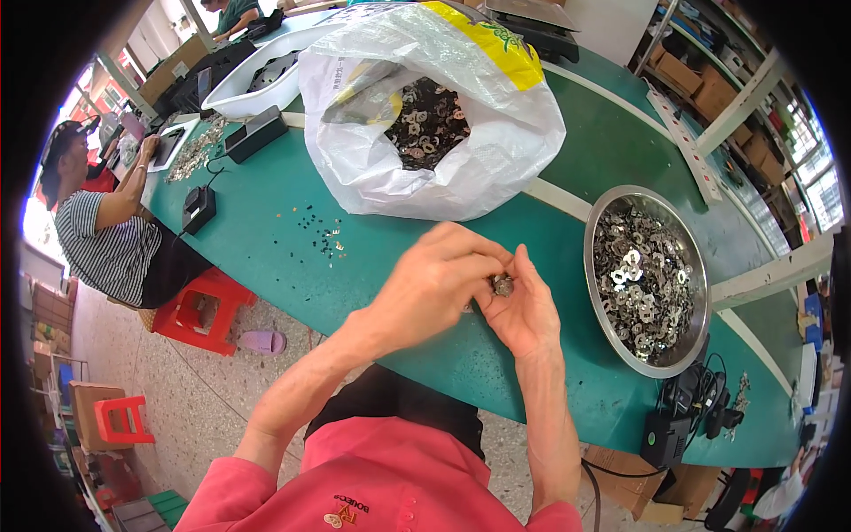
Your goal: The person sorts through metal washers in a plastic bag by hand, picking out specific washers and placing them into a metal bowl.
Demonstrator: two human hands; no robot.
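Note:
Over the green table, my left hand (434, 279) and my right hand (526, 312) meet in front of me. Between their fingers is a small round silvery metal part (502, 285), possibly a few stacked together. The fingers of my left hand are closed against it, and my right hand curls round it from the other side. Just beyond my hands stands a white woven sack (496, 177), its mouth folded open on dark, flat metal parts (429, 124). To the right of my right hand, a steel bowl (596, 293) holds many shiny flat metal parts (645, 288).
Tiny black and coppery bits (319, 235) lie left of my hands. Black adapters (257, 135) sit farther left, and a power brick (667, 436) with cables lies at right. A white tray (232, 99) stands behind. A co-worker (111, 204) sits at left on a red stool (202, 310).

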